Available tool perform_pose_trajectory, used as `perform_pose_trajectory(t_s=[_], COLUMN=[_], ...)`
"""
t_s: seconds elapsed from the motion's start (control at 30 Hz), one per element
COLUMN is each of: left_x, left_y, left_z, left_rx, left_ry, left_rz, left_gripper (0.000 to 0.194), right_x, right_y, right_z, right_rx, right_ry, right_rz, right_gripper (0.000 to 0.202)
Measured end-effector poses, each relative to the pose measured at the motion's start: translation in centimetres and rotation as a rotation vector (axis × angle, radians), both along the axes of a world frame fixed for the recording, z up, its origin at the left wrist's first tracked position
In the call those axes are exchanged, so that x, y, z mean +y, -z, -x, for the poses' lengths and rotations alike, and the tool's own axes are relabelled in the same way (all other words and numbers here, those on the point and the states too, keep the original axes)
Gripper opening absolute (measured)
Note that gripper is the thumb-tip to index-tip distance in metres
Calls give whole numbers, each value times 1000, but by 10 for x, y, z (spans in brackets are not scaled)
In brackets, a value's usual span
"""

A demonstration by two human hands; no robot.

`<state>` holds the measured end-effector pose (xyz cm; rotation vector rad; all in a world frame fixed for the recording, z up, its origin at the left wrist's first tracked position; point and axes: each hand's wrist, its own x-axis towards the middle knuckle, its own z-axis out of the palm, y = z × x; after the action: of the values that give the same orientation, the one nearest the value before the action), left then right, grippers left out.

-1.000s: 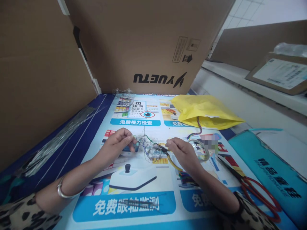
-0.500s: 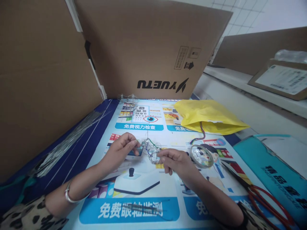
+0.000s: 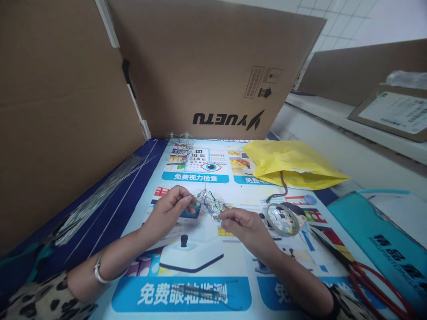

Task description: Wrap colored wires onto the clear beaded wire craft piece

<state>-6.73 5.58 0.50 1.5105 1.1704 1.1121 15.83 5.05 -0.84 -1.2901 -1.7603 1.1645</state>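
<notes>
A small tangle of thin silvery wire (image 3: 211,205) with green and blue strands and clear bits is held above the printed sheet, between both hands. My left hand (image 3: 174,205) pinches its left side between thumb and forefinger. On the right side, my right hand (image 3: 240,224) has thumb and fingertips closed on the wire's edge. A roll of clear tape (image 3: 283,219) lies just right of my right hand. Several dark thin wires (image 3: 207,291) rest on the sheet's lower blue band.
A yellow bag (image 3: 293,161) with coloured cords (image 3: 282,189) lies at the back right. Red-handled scissors (image 3: 375,284) and a teal box (image 3: 393,240) are on the right. Silvery wires (image 3: 96,200) lie left; another wire cluster (image 3: 182,141) sits by the cardboard (image 3: 207,66).
My right hand's fingers have drawn closer together at the wire's edge. The wire tangle has shifted and turned slightly. My left hand keeps its pinch.
</notes>
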Motion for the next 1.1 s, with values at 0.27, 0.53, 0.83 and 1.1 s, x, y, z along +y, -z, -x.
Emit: perform_pose_trajectory(t_s=[0.27,0.53,0.83,1.1], left_x=[-3,-9,-4,1], left_y=[4,12,12,9], left_z=[-2,-6,-6,-1], left_rx=[13,71,-192,-321], left_ry=[9,65,107,62], left_rz=[-23,-56,105,201], left_gripper=[15,16,13,15], right_x=[0,1,4,3], right_y=[4,-1,-12,-19], right_z=[11,23,24,18], right_rx=[127,284,229,275], right_ry=[63,137,88,138], right_rz=[85,163,179,184], right_gripper=[18,29,20,17])
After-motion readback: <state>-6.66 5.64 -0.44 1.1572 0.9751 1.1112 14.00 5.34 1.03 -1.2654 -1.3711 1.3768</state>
